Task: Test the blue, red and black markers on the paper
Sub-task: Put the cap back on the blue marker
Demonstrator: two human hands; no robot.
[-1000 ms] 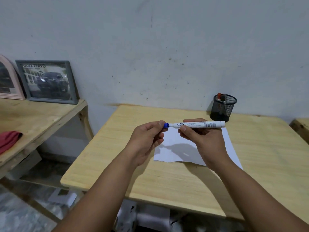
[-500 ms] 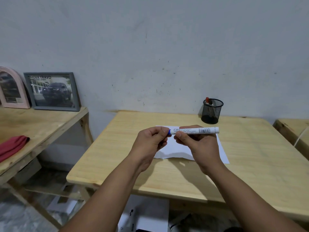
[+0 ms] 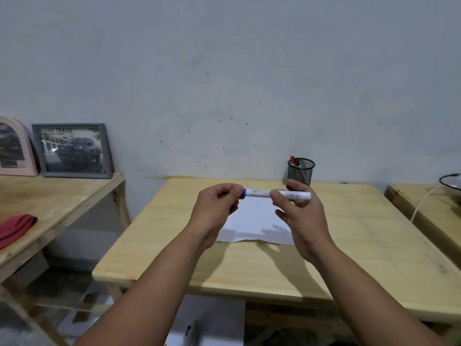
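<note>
I hold a white marker with a blue end [image 3: 277,194] level above the table. My right hand [image 3: 299,216] pinches its barrel between thumb and fingers. My left hand [image 3: 217,208] is closed around the blue cap end. A white sheet of paper [image 3: 257,221] lies on the wooden table [image 3: 249,265] under both hands. At the back, a black mesh pen holder [image 3: 300,171] stands by the wall with a red marker [image 3: 292,161] sticking out; a black marker is not discernible.
A lower wooden bench on the left carries a grey picture frame [image 3: 72,150], a pink arched frame [image 3: 15,147] and a red cloth [image 3: 16,227]. Another wooden surface with a white cable [image 3: 424,199] is at the right. White boxes sit under the table.
The view has tilted up and back, so the table looks lower and farther. Both hands still hold the marker; my right fingers have spread and slid along the barrel.
</note>
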